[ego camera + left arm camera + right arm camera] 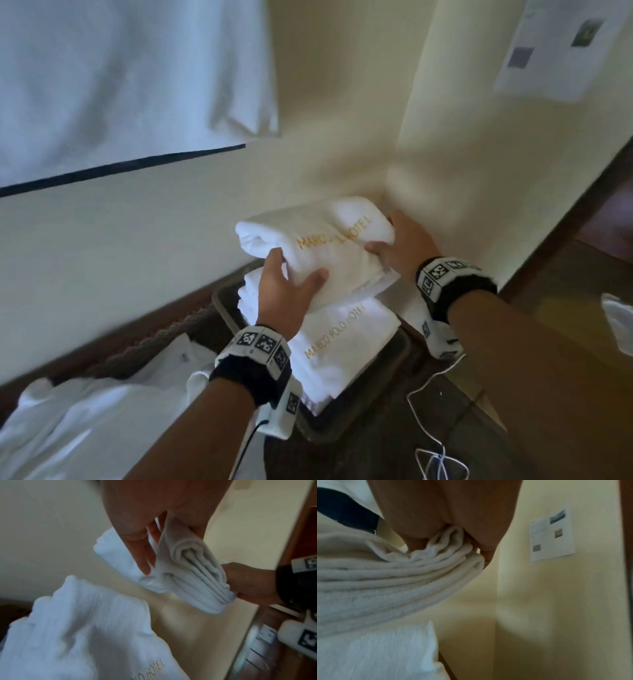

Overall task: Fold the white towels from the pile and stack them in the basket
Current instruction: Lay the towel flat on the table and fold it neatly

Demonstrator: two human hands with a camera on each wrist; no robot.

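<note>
A folded white towel (318,243) with gold lettering hangs in the air between both hands, just above the basket. My left hand (287,291) grips its near left edge, thumb on top. My right hand (397,246) grips its right edge. Under it a stack of folded white towels (342,346) lies in the dark basket (397,349). In the left wrist view my fingers (144,555) clasp the layered towel (193,577) and the stack (77,628) lies below. In the right wrist view the thumb and fingers (488,550) pinch the towel's folded layers (385,577).
The basket sits on the floor in a corner of cream walls (171,222). Loose white linen (85,411) lies at the lower left. A white cable (431,411) trails on the dark floor to the right. A paper notice (565,48) hangs on the right wall.
</note>
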